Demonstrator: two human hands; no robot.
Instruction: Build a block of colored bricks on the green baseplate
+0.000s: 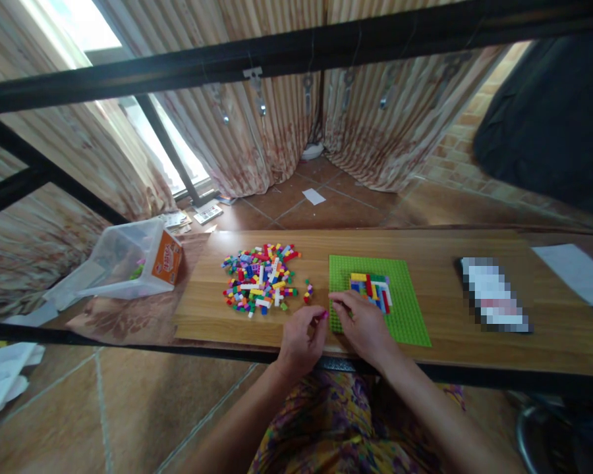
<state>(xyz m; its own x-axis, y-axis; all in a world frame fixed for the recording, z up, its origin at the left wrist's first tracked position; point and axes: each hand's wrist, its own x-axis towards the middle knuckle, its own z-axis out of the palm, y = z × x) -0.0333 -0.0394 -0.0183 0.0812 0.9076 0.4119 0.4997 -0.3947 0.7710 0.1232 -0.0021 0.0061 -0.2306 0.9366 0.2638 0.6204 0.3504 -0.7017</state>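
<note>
Bricks (259,280) lie heaped on the wooden tabletop (202,322) while our left hand (301,338) pinches a small magenta brick (325,315) just left of the green baseplate (409,317). Our right hand (363,324) reaches over the plate's left edge, fingers near the thumb; whether it grips anything we cannot tell. We would do well to pinch lightly, studs upward, and hold our wrist clear of the assembled bricks (370,287) on the plate.
</note>
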